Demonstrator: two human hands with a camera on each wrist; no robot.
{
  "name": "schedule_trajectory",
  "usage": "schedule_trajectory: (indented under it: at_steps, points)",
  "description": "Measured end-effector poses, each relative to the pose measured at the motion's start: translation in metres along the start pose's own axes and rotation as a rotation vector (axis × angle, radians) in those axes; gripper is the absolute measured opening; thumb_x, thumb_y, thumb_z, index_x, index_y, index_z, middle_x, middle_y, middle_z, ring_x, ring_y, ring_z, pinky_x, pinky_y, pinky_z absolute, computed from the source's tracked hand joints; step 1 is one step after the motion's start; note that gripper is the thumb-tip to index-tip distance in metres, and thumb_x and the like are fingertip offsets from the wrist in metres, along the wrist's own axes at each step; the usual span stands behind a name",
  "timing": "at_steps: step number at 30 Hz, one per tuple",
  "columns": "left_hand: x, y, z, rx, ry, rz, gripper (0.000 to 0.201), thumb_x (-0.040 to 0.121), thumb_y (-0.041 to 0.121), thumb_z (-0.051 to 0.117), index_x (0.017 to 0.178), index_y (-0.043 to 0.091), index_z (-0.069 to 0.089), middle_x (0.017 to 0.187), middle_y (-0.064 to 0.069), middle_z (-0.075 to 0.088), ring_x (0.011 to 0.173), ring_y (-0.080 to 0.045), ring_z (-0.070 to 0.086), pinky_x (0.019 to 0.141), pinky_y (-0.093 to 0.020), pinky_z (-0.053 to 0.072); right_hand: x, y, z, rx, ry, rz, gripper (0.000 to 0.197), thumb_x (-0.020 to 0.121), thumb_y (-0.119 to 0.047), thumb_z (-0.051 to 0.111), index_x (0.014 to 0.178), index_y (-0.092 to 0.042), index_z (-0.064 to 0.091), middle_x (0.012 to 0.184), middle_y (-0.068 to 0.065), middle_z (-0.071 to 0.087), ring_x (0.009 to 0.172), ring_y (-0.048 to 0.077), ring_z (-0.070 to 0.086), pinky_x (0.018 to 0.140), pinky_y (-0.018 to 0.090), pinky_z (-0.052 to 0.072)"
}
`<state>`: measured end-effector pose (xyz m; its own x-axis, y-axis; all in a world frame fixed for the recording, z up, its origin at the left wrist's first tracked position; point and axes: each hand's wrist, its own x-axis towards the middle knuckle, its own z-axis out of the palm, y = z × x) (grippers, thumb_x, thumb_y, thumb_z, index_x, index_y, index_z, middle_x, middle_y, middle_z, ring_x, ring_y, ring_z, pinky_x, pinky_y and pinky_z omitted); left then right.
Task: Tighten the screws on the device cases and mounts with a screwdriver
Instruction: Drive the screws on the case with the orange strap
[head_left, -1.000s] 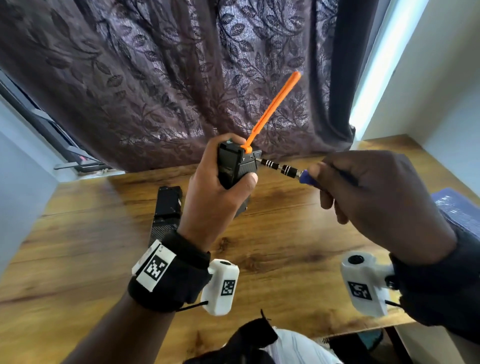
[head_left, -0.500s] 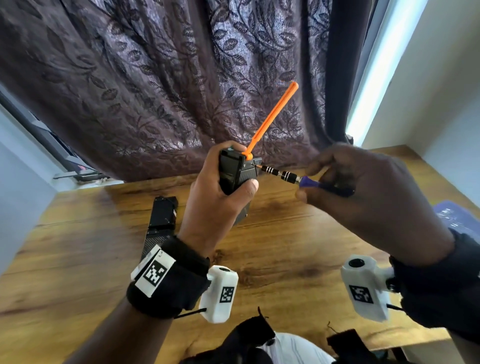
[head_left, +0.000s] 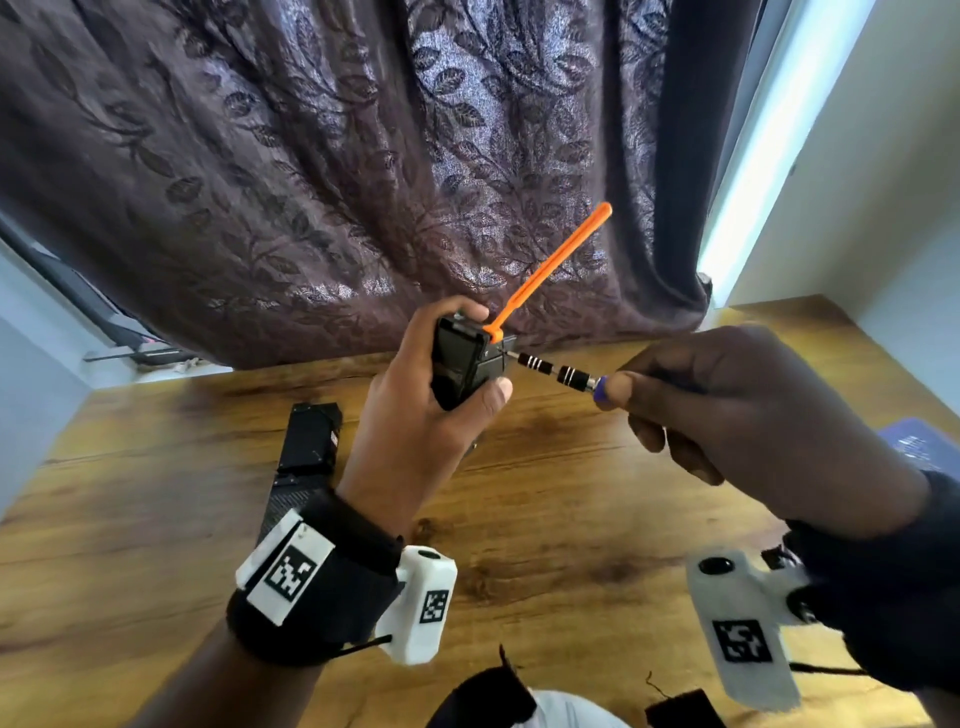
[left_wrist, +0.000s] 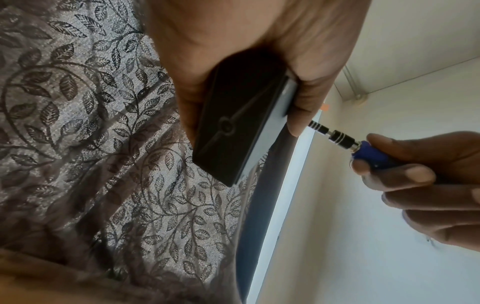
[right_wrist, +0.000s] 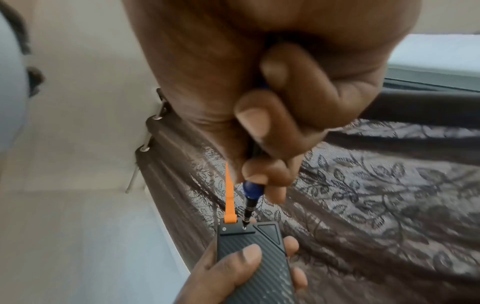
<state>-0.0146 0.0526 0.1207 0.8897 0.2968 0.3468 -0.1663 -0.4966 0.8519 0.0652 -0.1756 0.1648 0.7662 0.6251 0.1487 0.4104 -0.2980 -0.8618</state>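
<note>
My left hand (head_left: 441, 410) grips a black device case (head_left: 465, 364) upright above the table, thumb across its front; the case (right_wrist: 253, 257) shows a ribbed face and an orange strap (head_left: 550, 265) sticking up from its top. My right hand (head_left: 737, 410) pinches a screwdriver (head_left: 558, 371) with a blue handle (left_wrist: 369, 154) and black ringed shaft. Its tip (right_wrist: 244, 228) sits on a screw at the case's top edge, beside the orange strap (right_wrist: 230, 197). A second screw (right_wrist: 224, 228) shows to the left of it.
A second black device case (head_left: 306, 447) lies flat on the wooden table (head_left: 571, 519) behind my left wrist. A dark leaf-patterned curtain (head_left: 363, 156) hangs at the table's far edge. A blue object (head_left: 914, 441) lies at the table's right edge.
The right hand's fingers have shifted around the screwdriver handle while its tip stays at the case's top. The left hand keeps the case in about the same place.
</note>
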Motion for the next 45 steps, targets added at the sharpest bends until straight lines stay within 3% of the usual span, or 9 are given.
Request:
schedule_trajectory:
  at_steps: [5, 9, 13, 18, 23, 27, 32, 42, 45]
  points:
    - [0.004, -0.004, -0.001, 0.063, 0.022, -0.003, 0.040, 0.093, 0.020, 0.075, 0.124, 0.034, 0.054, 0.087, 0.016, 0.068, 0.072, -0.007, 0.067, 0.066, -0.016, 0.050, 0.006, 0.009, 0.004, 0.219, -0.063, 0.128, 0.026, 0.091, -0.024, 0.068, 0.075, -0.005, 0.075, 0.053, 0.005, 0.061, 0.036, 0.020, 0.043, 0.036, 0.016, 0.030]
    - [0.008, -0.011, 0.000, 0.046, 0.035, -0.026, 0.037, 0.093, 0.021, 0.075, 0.122, 0.033, 0.055, 0.086, 0.012, 0.070, 0.069, -0.008, 0.067, 0.063, -0.017, 0.051, 0.008, 0.012, 0.014, 0.063, 0.018, 0.061, 0.019, 0.092, -0.027, 0.069, 0.077, -0.019, 0.076, 0.059, 0.000, 0.068, 0.036, 0.013, 0.047, 0.040, 0.021, 0.037]
    - [0.011, -0.025, -0.002, -0.207, 0.099, -0.198, 0.029, 0.088, 0.032, 0.075, 0.113, 0.029, 0.061, 0.098, 0.003, 0.073, 0.090, -0.022, 0.071, 0.077, -0.040, 0.059, 0.006, 0.013, 0.018, -0.257, 0.201, -0.059, 0.009, 0.087, -0.040, 0.070, 0.085, -0.034, 0.076, 0.065, -0.017, 0.069, 0.052, 0.001, 0.060, 0.054, 0.023, 0.039]
    - [0.009, -0.036, -0.010, -0.560, 0.124, -0.293, 0.036, 0.090, 0.026, 0.069, 0.120, 0.010, 0.059, 0.119, -0.028, 0.068, 0.101, -0.053, 0.067, 0.077, -0.057, 0.058, 0.003, 0.009, 0.021, -0.108, 0.202, -0.111, 0.019, 0.087, -0.037, 0.071, 0.106, -0.038, 0.075, 0.071, -0.010, 0.072, 0.051, 0.005, 0.061, 0.055, 0.018, 0.041]
    - [0.005, -0.025, -0.009, -0.780, 0.086, -0.308, 0.052, 0.098, 0.037, 0.047, 0.133, -0.001, 0.052, 0.120, -0.031, 0.066, 0.092, -0.043, 0.066, 0.071, -0.045, 0.057, 0.004, -0.002, 0.036, -0.168, 0.211, -0.186, 0.028, 0.090, -0.034, 0.068, 0.116, -0.038, 0.075, 0.073, -0.019, 0.069, 0.055, 0.007, 0.060, 0.054, 0.009, 0.039]
    - [0.005, -0.022, -0.009, -0.796, 0.096, -0.319, 0.050, 0.097, 0.038, 0.048, 0.130, 0.002, 0.055, 0.113, -0.027, 0.069, 0.092, -0.044, 0.067, 0.074, -0.048, 0.057, 0.005, -0.007, 0.047, -0.247, 0.208, -0.257, 0.032, 0.092, -0.023, 0.072, 0.123, -0.032, 0.073, 0.084, -0.034, 0.064, 0.071, -0.014, 0.060, 0.065, 0.001, 0.038]
    - [0.003, -0.021, -0.010, -0.798, 0.111, -0.340, 0.048, 0.096, 0.038, 0.046, 0.130, 0.005, 0.057, 0.110, -0.026, 0.069, 0.093, -0.046, 0.068, 0.082, -0.058, 0.053, 0.005, -0.007, 0.052, -0.245, 0.186, -0.312, 0.031, 0.095, -0.028, 0.069, 0.126, -0.033, 0.070, 0.102, -0.030, 0.068, 0.085, -0.017, 0.063, 0.069, -0.001, 0.040]
    - [-0.002, -0.015, -0.009, -0.796, 0.080, -0.361, 0.051, 0.095, 0.036, 0.046, 0.133, 0.005, 0.057, 0.120, -0.030, 0.065, 0.098, -0.046, 0.065, 0.088, -0.068, 0.050, 0.008, -0.005, 0.056, -0.271, 0.160, -0.389, 0.032, 0.096, -0.024, 0.067, 0.128, -0.026, 0.070, 0.102, -0.026, 0.066, 0.094, -0.013, 0.062, 0.074, -0.001, 0.040]
    - [-0.003, -0.013, -0.009, -0.794, 0.062, -0.361, 0.050, 0.096, 0.036, 0.045, 0.133, 0.005, 0.056, 0.120, -0.032, 0.064, 0.095, -0.046, 0.067, 0.083, -0.060, 0.055, 0.007, -0.005, 0.055, -0.260, 0.162, -0.391, 0.034, 0.095, -0.026, 0.065, 0.129, -0.026, 0.070, 0.106, -0.022, 0.070, 0.096, -0.015, 0.062, 0.077, 0.000, 0.041]
